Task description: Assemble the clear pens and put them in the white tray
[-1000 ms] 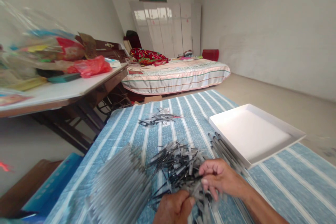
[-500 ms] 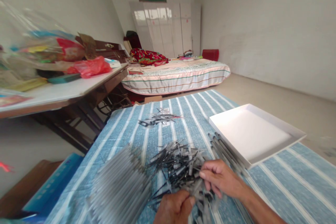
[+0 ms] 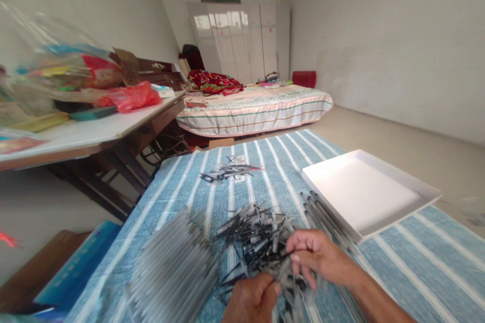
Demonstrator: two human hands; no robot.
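My left hand [image 3: 250, 297] is closed at the bottom of the view, with thumb and fingers around a greyish translucent pen part [image 3: 283, 269]. My right hand [image 3: 316, 255] pinches at the other end of the same part, its thumb and index finger together. Blur hides the exact shape of this piece. Both hands are over a loose heap of black and clear pen parts [image 3: 255, 229] on the striped cloth. To the left lies a row of grey translucent pen barrels [image 3: 174, 267], side by side. Several dark-tipped pens [image 3: 324, 214] lie to the right.
A shallow white box [image 3: 366, 197] stands on the blue striped cloth [image 3: 273, 161] at the right. Farther back is a smaller pile of thin dark pieces [image 3: 229, 171]. A cluttered white-topped table [image 3: 140, 116] borders the left; a bed [image 3: 257, 111] stands beyond.
My right hand has shifted very slightly, and more of the translucent part shows between the hands. My left hand and the piles look the same.
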